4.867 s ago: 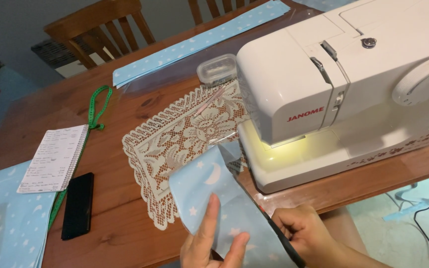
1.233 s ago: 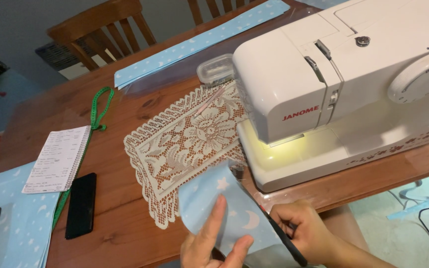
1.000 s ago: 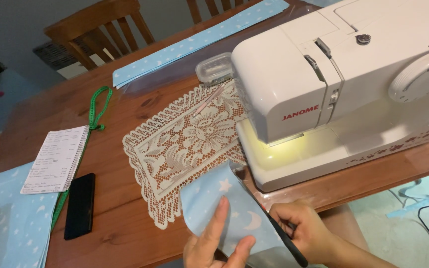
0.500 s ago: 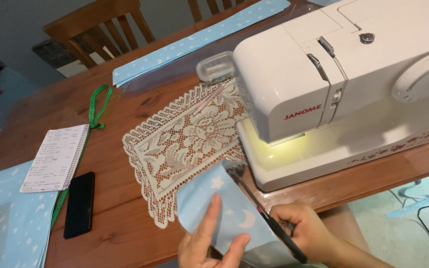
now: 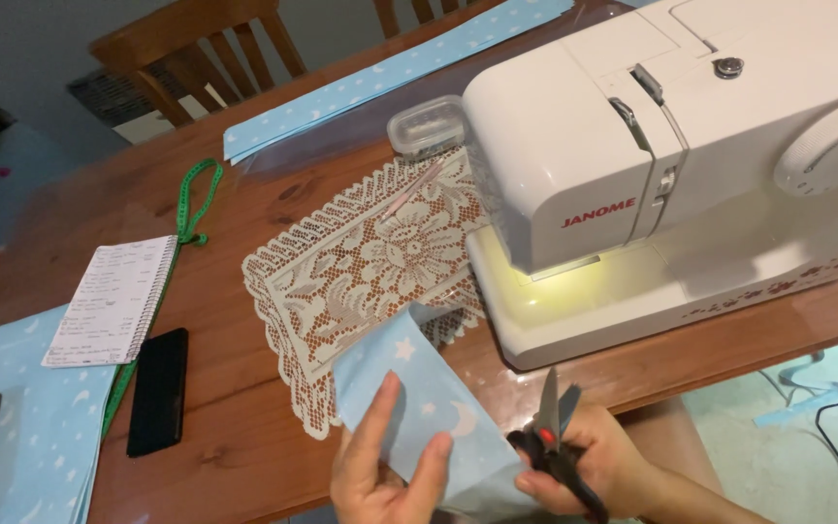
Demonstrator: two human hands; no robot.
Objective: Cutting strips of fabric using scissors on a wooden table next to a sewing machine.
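My left hand grips a light blue piece of fabric printed with white stars and moons, thumb and fingers pinching its lower part at the table's near edge. My right hand holds black-handled scissors, blades pointing up beside the fabric's right edge, slightly parted. A cream lace doily lies on the wooden table just beyond the fabric, partly under a white sewing machine whose lamp lights its bed.
A clear plastic pin box sits behind the machine's left end. A long blue fabric strip runs along the far side. At left lie a spiral notepad, a black phone, a green tape measure and more blue fabric. Wooden chairs stand beyond.
The scissors have come away from the fabric's edge and now point upward to its right. My left hand keeps its grip on the fabric, which has shifted slightly.
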